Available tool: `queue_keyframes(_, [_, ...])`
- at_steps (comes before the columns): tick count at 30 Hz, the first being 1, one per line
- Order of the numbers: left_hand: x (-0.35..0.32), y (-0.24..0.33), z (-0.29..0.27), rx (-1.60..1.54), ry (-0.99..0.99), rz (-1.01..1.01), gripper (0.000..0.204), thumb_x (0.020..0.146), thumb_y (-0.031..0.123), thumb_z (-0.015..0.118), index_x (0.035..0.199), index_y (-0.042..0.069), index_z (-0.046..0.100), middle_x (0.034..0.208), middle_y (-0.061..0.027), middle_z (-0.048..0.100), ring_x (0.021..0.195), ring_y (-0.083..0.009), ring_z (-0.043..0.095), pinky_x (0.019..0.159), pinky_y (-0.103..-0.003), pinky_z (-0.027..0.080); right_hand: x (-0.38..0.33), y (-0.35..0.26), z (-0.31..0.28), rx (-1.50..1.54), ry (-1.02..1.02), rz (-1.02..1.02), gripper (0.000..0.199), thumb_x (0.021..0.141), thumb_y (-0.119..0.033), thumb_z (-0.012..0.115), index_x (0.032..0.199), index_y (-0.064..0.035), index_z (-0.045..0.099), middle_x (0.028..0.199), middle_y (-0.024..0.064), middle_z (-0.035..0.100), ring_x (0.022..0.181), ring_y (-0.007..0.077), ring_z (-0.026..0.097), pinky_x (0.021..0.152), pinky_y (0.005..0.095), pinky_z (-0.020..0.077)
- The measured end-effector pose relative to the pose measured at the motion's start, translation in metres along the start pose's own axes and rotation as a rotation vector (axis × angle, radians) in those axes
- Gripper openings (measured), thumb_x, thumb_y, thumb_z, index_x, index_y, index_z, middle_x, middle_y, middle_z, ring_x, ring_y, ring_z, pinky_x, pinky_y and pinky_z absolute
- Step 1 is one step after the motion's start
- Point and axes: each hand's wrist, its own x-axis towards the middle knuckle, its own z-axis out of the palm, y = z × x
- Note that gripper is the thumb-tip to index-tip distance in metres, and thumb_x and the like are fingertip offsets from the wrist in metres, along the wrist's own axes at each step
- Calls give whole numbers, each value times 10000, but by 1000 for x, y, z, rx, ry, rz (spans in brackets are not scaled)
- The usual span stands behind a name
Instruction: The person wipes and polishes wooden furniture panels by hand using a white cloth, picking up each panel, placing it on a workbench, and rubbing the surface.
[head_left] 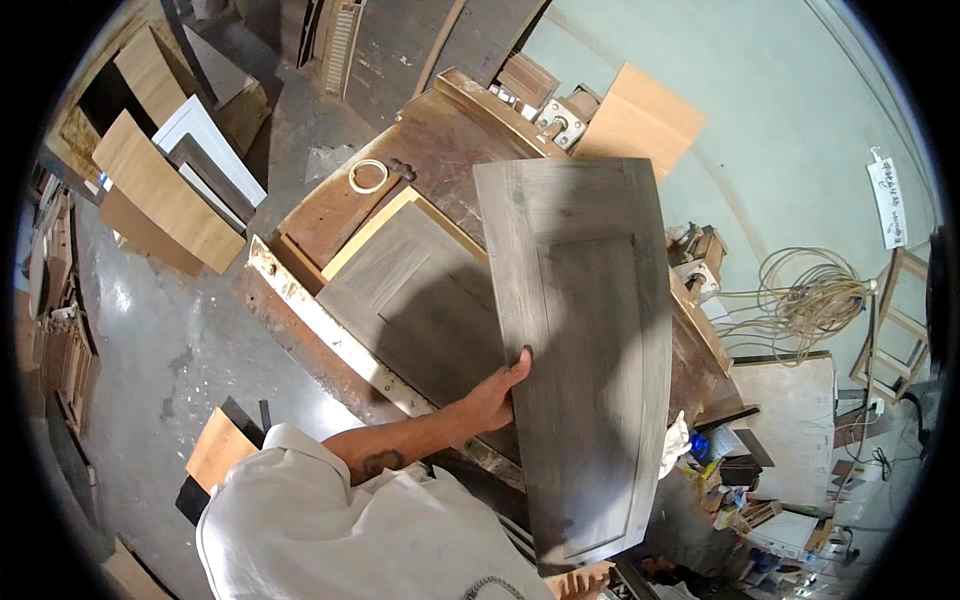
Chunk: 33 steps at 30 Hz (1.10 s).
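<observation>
My left hand [497, 396] grips the left edge of a grey wood-grain cabinet door [590, 350]. The thumb lies on its front face, and the fingers go behind it out of sight. This door is held up and tilted, with a raised frame around a recessed middle panel. Beneath and to the left, a second grey door [420, 300] of the same look lies on the brown worktable [440, 130], partly covered by the held one. I cannot see my right hand.
A cream roll of tape [368, 177] sits on the worktable by a wooden strip. Clamp-like metal fittings [562, 125] line its far edge. Boards [175, 190] lean at the upper left. Coiled hoses [815, 295] hang on the right wall, above a cluttered area [745, 490].
</observation>
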Motion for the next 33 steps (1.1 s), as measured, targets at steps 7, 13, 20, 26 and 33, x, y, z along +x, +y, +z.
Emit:
queue_keyframes(7, [84, 48, -5, -10, 144, 132, 732, 917, 555, 390, 1410, 30, 259, 1451, -112, 289, 1331, -279, 282, 1095, -426, 267, 220, -39, 58, -347, -97, -565, 471, 976, -357, 408, 1290, -13, 475, 1360, 260, 365, 1132, 382, 478, 925, 481, 410])
queue_keyframes(13, [173, 66, -33, -102, 315, 229, 743, 920, 562, 363, 1431, 55, 181, 1474, -109, 234, 1342, -288, 264, 1099, -446, 267, 213, -225, 261, -668, 217, -776, 676, 895, -500, 507, 917, 168, 610, 827, 252, 658, 741, 305, 605, 681, 416, 476])
queue_keyframes(20, [220, 86, -60, 99, 487, -45, 684, 942, 525, 374, 1384, 16, 258, 1378, -188, 353, 1226, -294, 424, 999, -445, 413, 371, -279, 374, -815, 143, -936, 498, 890, -403, 520, 1078, 46, 623, 1050, 212, 650, 965, 333, 615, 858, 385, 439])
queue_keyframes(26, [213, 152, -51, 1120, 411, -70, 607, 888, 546, 500, 934, -40, 650, 783, -174, 666, 758, -311, 650, 738, -400, 534, 354, -244, 427, -958, -46, -765, 469, 896, -393, 505, 1178, -27, 587, 1154, 202, 603, 1061, 352, 572, 909, 407, 413])
queue_keyframes(33, [264, 256, -153, 2273, 1366, 26, 1104, 704, 849, 345, 1461, 67, 160, 1494, -235, 146, 1388, -397, 93, 1075, -610, 70, 318, -183, 435, -1194, 156, -988, 733, 819, -494, 597, 1328, 1, 413, 1337, 239, 432, 1241, 390, 397, 1045, 460, 286])
